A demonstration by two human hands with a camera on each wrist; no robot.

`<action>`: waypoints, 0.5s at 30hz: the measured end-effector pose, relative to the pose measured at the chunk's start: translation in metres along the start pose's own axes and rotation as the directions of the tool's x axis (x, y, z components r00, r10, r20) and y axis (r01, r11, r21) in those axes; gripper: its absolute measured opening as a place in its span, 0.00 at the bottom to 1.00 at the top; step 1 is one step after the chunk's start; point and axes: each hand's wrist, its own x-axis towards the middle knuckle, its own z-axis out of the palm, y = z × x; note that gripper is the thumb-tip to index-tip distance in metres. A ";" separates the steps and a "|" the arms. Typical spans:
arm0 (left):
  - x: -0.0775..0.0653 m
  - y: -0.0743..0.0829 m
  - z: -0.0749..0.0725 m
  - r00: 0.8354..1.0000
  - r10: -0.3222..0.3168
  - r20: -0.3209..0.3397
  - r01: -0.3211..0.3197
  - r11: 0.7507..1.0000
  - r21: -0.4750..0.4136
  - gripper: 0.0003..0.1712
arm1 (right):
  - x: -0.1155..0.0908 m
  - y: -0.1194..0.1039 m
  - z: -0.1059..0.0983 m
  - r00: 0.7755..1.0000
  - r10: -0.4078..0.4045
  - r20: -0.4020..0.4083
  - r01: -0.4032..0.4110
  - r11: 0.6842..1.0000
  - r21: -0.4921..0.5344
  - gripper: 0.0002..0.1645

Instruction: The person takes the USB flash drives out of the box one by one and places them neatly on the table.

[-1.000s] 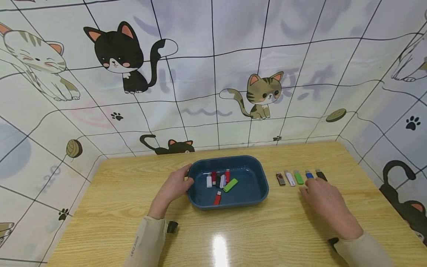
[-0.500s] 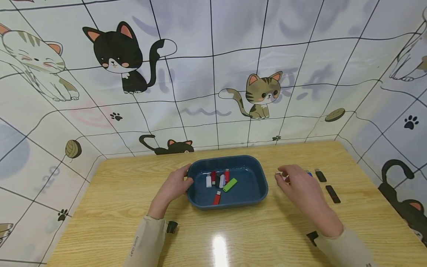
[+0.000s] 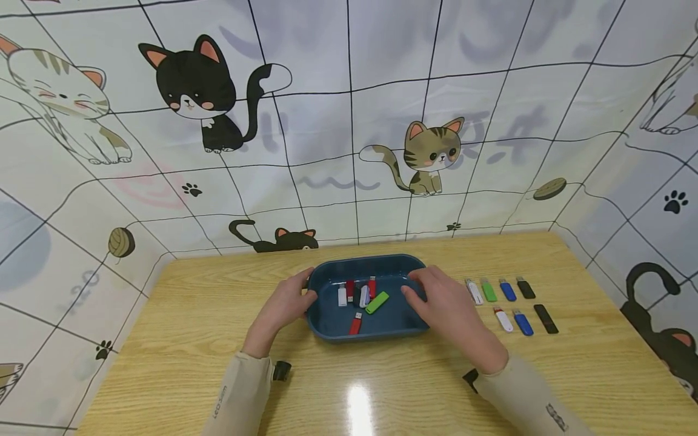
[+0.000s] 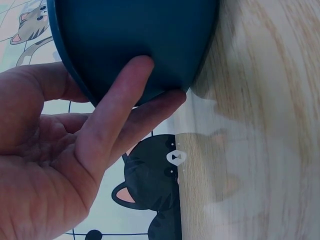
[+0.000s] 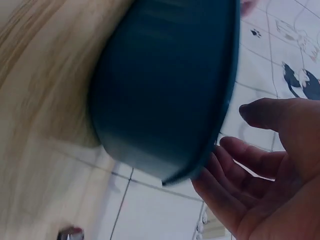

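Note:
A dark blue tray stands on the table, with several USB sticks lying inside, among them a green USB stick and a red USB stick. My left hand grips the tray's left end; in the left wrist view two fingers lie on its outer wall while another digit passes behind the rim. At the right end, my right hand is over the rim. The right wrist view shows its thumb and fingers apart, nothing between them, fingertips close to the rim; whether they touch it I cannot tell.
Right of the tray, several USB sticks lie in two rows, including a white one, a blue one and a black one. A dark red stick shows beneath the right hand. Cat-print cloth walls enclose the table.
My right hand has moved left from the USB sticks to the tray's right rim, uncovering several sticks on the table. The left hand and the tray have stayed in place.

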 end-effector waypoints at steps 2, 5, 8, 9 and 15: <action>0.000 0.000 0.000 1.000 -0.002 0.000 0.002 1.000 0.000 0.37 | 0.003 -0.002 0.007 1.000 -0.010 0.006 0.010 1.000 -0.005 0.21; 0.000 0.000 0.000 1.000 0.003 -0.003 -0.003 1.000 -0.001 0.37 | 0.008 -0.005 0.016 1.000 -0.019 0.023 0.019 1.000 -0.020 0.21; 0.000 -0.001 0.000 1.000 0.018 -0.006 -0.018 1.000 -0.007 0.37 | 0.012 -0.007 0.023 0.999 -0.032 0.030 0.033 0.999 -0.033 0.20; 0.000 -0.001 0.000 1.000 0.024 -0.007 -0.024 1.000 -0.010 0.37 | 0.013 -0.008 0.026 0.999 -0.034 0.031 0.035 0.999 -0.039 0.20; -0.001 -0.003 0.001 0.999 0.038 -0.008 -0.038 0.999 -0.033 0.37 | 0.023 -0.011 0.037 0.996 0.001 0.084 0.005 0.997 -0.074 0.20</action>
